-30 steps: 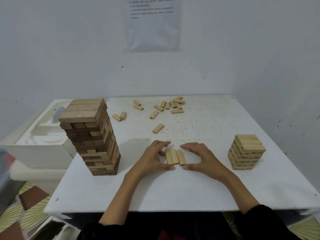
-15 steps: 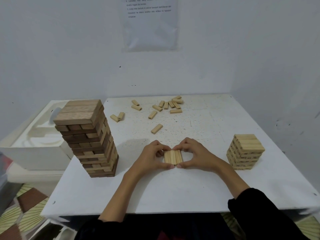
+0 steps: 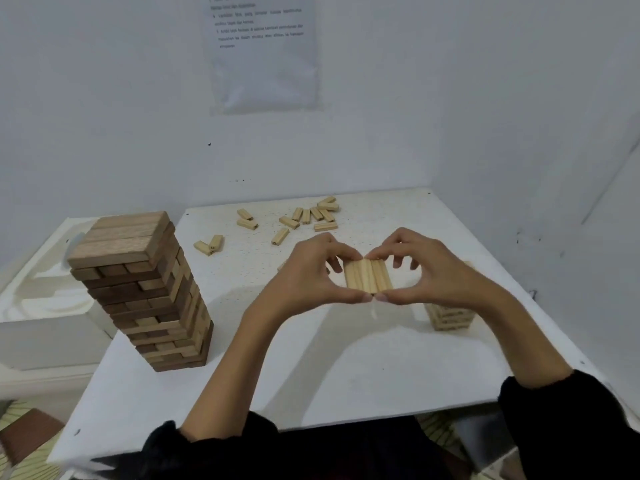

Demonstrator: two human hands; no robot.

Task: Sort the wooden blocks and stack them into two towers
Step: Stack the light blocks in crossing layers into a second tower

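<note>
Three small light wooden blocks (image 3: 368, 275) lie side by side as one flat set, lifted above the white table (image 3: 311, 368). My left hand (image 3: 311, 275) and my right hand (image 3: 426, 268) pinch the set from both sides, thumbs meeting under its near edge. A tall tower of larger brown blocks (image 3: 145, 292) stands at the left. The short tower of small light blocks (image 3: 448, 317) stands at the right, mostly hidden behind my right wrist. Several loose small blocks (image 3: 298, 218) lie scattered at the table's far side.
A white moulded box (image 3: 38, 306) sits left of the table, close behind the brown tower. White walls close in at the back and right, with a printed sheet (image 3: 263, 50) on the back wall. Patterned floor shows at lower left.
Both hands closed in on the three blocks, pressed them into one set and lifted it off the table, moving up and to the right.
</note>
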